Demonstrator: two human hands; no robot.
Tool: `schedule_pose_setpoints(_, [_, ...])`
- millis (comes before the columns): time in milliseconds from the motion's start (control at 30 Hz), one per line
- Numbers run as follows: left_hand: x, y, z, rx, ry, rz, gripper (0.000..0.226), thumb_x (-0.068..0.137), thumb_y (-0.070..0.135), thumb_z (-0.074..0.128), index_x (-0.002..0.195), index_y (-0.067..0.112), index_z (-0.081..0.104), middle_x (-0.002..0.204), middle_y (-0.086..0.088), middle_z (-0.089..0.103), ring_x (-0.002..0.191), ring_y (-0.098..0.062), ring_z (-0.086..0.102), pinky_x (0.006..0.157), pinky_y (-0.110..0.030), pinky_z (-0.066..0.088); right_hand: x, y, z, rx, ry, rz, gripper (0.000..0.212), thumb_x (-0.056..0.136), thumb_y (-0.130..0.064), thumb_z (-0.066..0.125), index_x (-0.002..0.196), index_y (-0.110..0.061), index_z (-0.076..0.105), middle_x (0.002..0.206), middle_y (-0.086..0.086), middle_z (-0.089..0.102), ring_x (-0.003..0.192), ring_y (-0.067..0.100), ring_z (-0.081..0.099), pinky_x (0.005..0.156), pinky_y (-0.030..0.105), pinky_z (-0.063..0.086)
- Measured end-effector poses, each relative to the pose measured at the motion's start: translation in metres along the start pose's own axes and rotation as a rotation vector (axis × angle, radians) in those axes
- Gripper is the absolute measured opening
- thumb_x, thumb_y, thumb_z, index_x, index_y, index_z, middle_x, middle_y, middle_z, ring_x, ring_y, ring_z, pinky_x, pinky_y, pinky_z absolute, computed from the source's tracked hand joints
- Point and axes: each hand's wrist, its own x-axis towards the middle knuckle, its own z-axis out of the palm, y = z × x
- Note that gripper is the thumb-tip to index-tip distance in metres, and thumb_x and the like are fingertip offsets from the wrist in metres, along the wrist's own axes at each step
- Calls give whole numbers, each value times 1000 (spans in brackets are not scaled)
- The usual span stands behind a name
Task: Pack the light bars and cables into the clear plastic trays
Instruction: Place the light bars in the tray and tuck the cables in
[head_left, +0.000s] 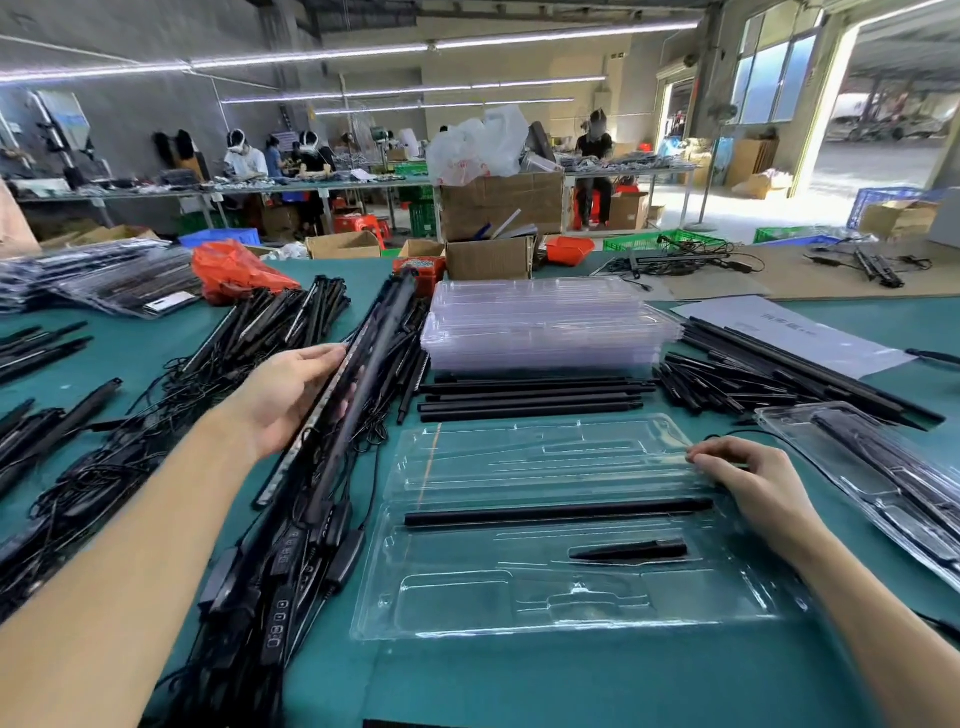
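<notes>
The left hand (291, 400) holds a pair of light bars (358, 379) lifted off the green table (571, 686), fingers wrapped behind them and thumb along the near edge; the bars slant from lower left up toward the far middle, and their cables (332, 525) trail down to the black heap below. The right hand (748, 478) rests on the right edge of the open tray (561, 525), fingers curled with the tips pressing on the clear plastic; whether it pinches the rim I cannot tell. The tray lies flat in front of the person, between the two arms. In its middle groove lies a long black rod (558, 512), and in a shorter pocket nearer the person lies a short black piece (631, 551); the tray's other pockets show only clear plastic. Just beyond the tray lie several black rods (530, 397) side by side, and behind those stands a stack of trays (545, 322). To the left of the tray, a pile of bars (270, 597) with cables and control boxes stretches toward the near edge. To the right, a filled tray (883, 483) lies tilted at an angle, with more black sticks (753, 374) beyond it. A white sheet (789, 332) lies farther right.
</notes>
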Motion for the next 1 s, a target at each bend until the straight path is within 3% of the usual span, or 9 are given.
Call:
schedule_pose_setpoints(100, [-3, -7, 18, 215, 103, 43, 17, 107, 12, 42, 108, 15, 58, 86, -15, 64, 58, -22, 67, 42, -31, 52, 1, 2, 0, -2, 1, -5, 11, 88, -13, 72, 81, -20, 77, 87, 0, 76, 88, 28, 69, 72, 25, 48])
schedule_pose_setpoints(167, [-4, -11, 26, 250, 75, 131, 20, 107, 9, 42, 121, 15, 55, 91, -17, 62, 64, -26, 70, 47, -35, 57, 2, 3, 0, 8, -2, -1, 11, 88, -13, 72, 81, -20, 77, 85, 0, 76, 87, 29, 69, 72, 26, 48])
schedule_pose_setpoints(267, [-9, -6, 20, -29, 0, 192, 35, 102, 0, 45, 133, 13, 55, 91, -13, 67, 76, -25, 71, 62, -34, 61, 2, 4, 1, 54, -10, 6, 11, 88, -13, 72, 81, -18, 78, 84, 1, 76, 83, 27, 69, 68, 17, 46])
schedule_pose_setpoints(400, [-24, 12, 19, -137, -230, 202, 45, 89, -13, 49, 124, 11, 64, 99, -13, 71, 86, -26, 73, 68, -35, 62, 5, 5, -3, 193, 25, 95, 11, 88, -15, 70, 82, -15, 79, 84, 8, 76, 75, 18, 65, 63, 14, 48])
schedule_pose_setpoints(567, [-41, 41, 30, 30, -394, 321, 51, 73, -7, 69, 115, 21, 74, 108, -12, 73, 94, -23, 72, 76, -31, 61, 20, -8, -17, 467, 30, 320, 28, 97, -17, 56, 108, 5, 68, 90, 8, 77, 81, 19, 66, 72, 31, 44])
schedule_pose_setpoints(667, [-48, 49, 42, 43, -517, 330, 51, 73, -4, 76, 120, 18, 71, 111, -16, 72, 94, -26, 72, 79, -38, 62, 19, -53, -9, 320, 0, 204, 26, 90, -35, 67, 102, -13, 71, 109, 12, 74, 89, 20, 65, 72, 33, 46])
schedule_pose_setpoints(800, [-51, 52, 71, 0, -585, 351, 43, 73, -2, 76, 110, 20, 74, 106, -14, 74, 88, -25, 73, 75, -36, 62, -7, -133, 34, 489, -522, -13, 63, 79, -55, 74, 129, -20, 59, 125, 9, 69, 94, 30, 71, 67, 32, 53])
schedule_pose_setpoints(867, [-52, 52, 86, 54, -570, 393, 39, 72, -1, 79, 104, 20, 74, 104, -13, 75, 88, -27, 73, 78, -36, 61, -22, -168, 57, 575, -666, -115, 61, 84, -54, 71, 134, -22, 56, 124, 8, 69, 89, 37, 72, 60, 32, 54])
schedule_pose_setpoints(1000, [-57, 54, 102, 170, -423, 514, 33, 69, 6, 84, 97, 16, 70, 98, -5, 76, 95, -21, 72, 89, -32, 55, -36, -210, 81, 637, -410, -186, 30, 90, -44, 63, 97, -17, 72, 94, 12, 77, 72, 29, 75, 49, 32, 55])
